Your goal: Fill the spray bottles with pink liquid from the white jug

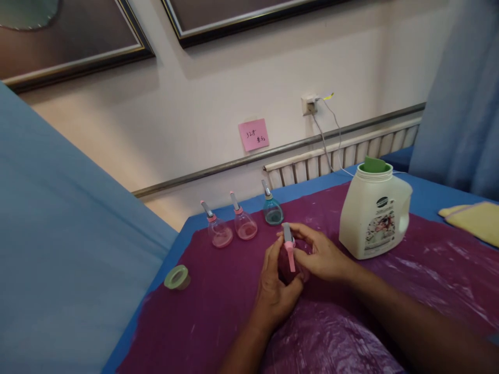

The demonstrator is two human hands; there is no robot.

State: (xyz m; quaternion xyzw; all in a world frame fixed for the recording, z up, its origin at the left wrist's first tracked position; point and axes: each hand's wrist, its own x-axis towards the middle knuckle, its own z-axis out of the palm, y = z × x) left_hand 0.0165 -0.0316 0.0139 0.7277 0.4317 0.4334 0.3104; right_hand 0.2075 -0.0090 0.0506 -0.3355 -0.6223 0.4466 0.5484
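Note:
Between both hands stands a clear pink bottle (291,259) with a grey and pink spouted top. My left hand (275,288) curls around the left and near side of its body. On the right, my right hand (322,252) grips it close to the neck, thumb beside the spout. Much of the bottle's body is hidden by the fingers. Behind them are a teal bottle (273,212) and two more pink ones, a nearer-middle pink bottle (246,227) and a leftmost pink bottle (220,234), each with some liquid low inside.
A large cream jug (374,218) with a green insert (374,165) in its mouth stands to the right. At left lies a small green cap (178,278). Purple plastic sheeting (218,311) covers the blue table. A yellow cloth (473,221) rests far right; a blue curtain (58,249) hangs left.

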